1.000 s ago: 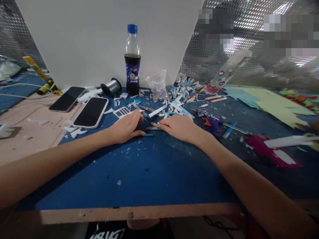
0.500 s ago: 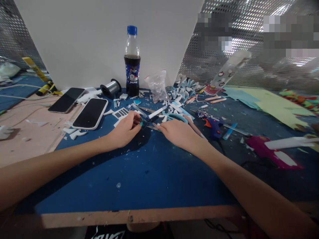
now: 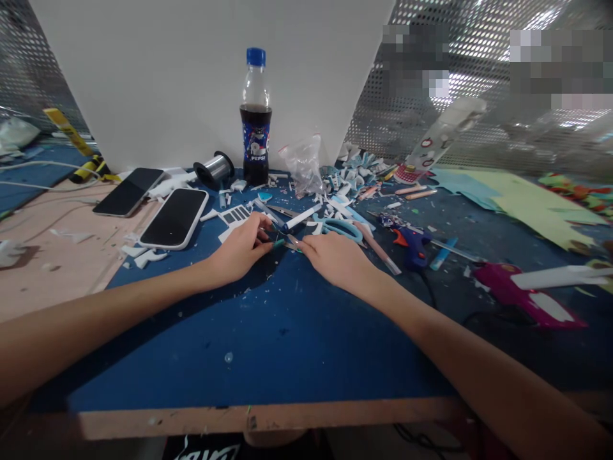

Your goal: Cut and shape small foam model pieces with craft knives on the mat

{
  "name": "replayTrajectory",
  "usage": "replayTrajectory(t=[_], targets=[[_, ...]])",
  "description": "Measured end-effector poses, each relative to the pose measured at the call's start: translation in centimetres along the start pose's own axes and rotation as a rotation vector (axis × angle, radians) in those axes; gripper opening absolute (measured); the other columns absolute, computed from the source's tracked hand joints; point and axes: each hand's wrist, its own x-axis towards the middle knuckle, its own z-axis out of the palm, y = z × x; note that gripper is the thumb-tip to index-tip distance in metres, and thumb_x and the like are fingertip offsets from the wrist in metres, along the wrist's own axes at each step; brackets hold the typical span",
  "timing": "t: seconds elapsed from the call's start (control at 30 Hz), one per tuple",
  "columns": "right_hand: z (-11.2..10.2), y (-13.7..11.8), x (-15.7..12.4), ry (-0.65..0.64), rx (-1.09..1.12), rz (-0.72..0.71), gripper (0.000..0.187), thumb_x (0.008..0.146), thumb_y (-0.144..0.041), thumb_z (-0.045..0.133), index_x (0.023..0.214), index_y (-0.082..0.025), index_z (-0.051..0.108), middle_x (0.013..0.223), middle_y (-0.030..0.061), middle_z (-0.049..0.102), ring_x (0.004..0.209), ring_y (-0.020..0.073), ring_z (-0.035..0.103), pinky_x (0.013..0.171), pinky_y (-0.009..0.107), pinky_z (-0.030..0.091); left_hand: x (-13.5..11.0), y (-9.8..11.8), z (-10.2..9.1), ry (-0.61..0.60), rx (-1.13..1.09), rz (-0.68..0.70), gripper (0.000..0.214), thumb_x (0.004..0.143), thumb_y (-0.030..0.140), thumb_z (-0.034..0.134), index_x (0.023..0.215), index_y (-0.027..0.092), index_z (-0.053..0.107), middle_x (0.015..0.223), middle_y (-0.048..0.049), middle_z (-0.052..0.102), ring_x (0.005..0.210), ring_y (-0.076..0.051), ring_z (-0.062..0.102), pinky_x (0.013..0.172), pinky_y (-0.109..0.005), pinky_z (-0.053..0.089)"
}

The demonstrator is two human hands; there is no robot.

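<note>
My left hand (image 3: 246,248) is closed in a pinch on a small teal piece (image 3: 278,244) that sticks out past the thumb. My right hand (image 3: 335,255) is closed on a thin pointed metal blade (image 3: 290,245), whose tip reaches toward the teal piece; its handle is hidden by the fingers. I cannot tell whether tip and piece touch. Just behind my right hand lie light blue scissors (image 3: 352,228). A white marker with a dark end (image 3: 304,217) lies behind the gap between the hands. A white card with dark bars (image 3: 234,215) is beside my left fingers.
Two phones (image 3: 175,218) lie at left, near a wire spool (image 3: 215,170). A Pepsi bottle (image 3: 256,137) and a plastic bag (image 3: 304,163) stand behind. Paper scraps (image 3: 357,169) are heaped at back right. A blue glue gun (image 3: 416,248) and a magenta tool (image 3: 507,287) lie at right.
The teal piece shows more beyond my left thumb and has turned. My right hand has shifted slightly, and the blade still points toward the piece.
</note>
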Motion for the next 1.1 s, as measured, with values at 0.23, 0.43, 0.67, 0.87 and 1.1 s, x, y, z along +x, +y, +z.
replayTrajectory(t=[0.23,0.43,0.67,0.87,1.1], targets=[[0.2,0.1,0.1,0.013,0.039,-0.038,0.043,0.102,-0.036,0.033,0.074,-0.016,0.059,0.068,0.0061,0.061,0.061,0.0145,0.05,0.056,0.028,0.031,0.4,-0.5,-0.1,-0.016,-0.027,0.027,0.022,0.081,0.02,0.056,0.099,0.022,0.044,0.101,-0.0079,0.064,0.082,-0.017,0.065,0.068,-0.029,0.056],[0.4,0.0,0.1,0.016,0.05,-0.051,0.042,0.102,-0.037,0.033,0.073,-0.016,0.057,0.065,0.0043,0.058,0.056,0.0126,0.045,0.053,0.027,0.028,0.5,-0.4,-0.1,-0.007,-0.056,0.019,0.019,0.085,0.022,0.053,0.102,0.021,0.047,0.093,-0.0069,0.067,0.084,-0.017,0.067,0.073,-0.031,0.057],[-0.2,0.0,-0.1,-0.004,0.051,-0.058,0.043,0.102,-0.036,0.034,0.072,-0.016,0.057,0.064,0.0042,0.057,0.054,0.0118,0.044,0.053,0.028,0.029,0.5,-0.8,-0.1,0.051,-0.064,0.025,0.015,0.082,0.017,0.055,0.096,0.021,0.052,0.086,-0.0039,0.068,0.082,-0.016,0.068,0.074,-0.03,0.057],[-0.1,0.4,-0.1,0.007,0.008,-0.025,0.039,0.101,-0.031,0.033,0.084,-0.013,0.062,0.072,0.008,0.061,0.061,0.0153,0.048,0.052,0.028,0.029,1.1,-0.4,-2.5,0.211,-0.028,0.046,0.025,0.08,0.013,0.057,0.105,0.02,0.057,0.091,-0.0046,0.067,0.081,-0.016,0.064,0.076,-0.033,0.054],[1.4,-0.5,-0.4,0.116,-0.039,0.032,0.043,0.101,-0.033,0.027,0.099,-0.012,0.065,0.076,0.0101,0.063,0.063,0.018,0.052,0.051,0.028,0.024,6.1,1.3,-2.6,0.297,-0.037,0.025,0.03,0.081,0.012,0.068,0.108,0.018,0.058,0.095,-0.0043,0.066,0.087,-0.016,0.063,0.082,-0.03,0.052]])
